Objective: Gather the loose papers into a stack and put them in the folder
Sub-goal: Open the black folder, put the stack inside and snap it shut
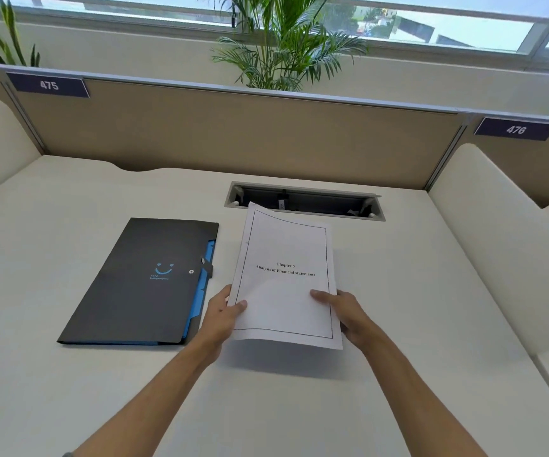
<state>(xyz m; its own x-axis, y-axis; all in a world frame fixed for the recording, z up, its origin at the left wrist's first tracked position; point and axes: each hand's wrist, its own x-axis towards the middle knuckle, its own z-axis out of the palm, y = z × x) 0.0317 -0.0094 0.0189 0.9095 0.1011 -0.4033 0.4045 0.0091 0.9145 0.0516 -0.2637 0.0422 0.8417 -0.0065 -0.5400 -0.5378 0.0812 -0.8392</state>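
Note:
A stack of white papers [286, 255] is held up off the desk, its top sheet framed by a black border and reading "Chapter 5 Analysis of Financial statements". My left hand [223, 313] pinches its lower left edge, thumb on top. My right hand [345, 308] grips the lower right edge, fingers over the sheet. To the left lies a black folder [141, 282] flat on the desk, closed, with a blue smiley logo, blue inner edges and a snap flap on its right side.
The cream desk [68, 390] has an open cable tray slot [304, 202] just behind the papers. A beige partition [233, 133] with number tags 475 and 476 closes the back; low side dividers [484, 225] flank the desk. Plants stand beyond.

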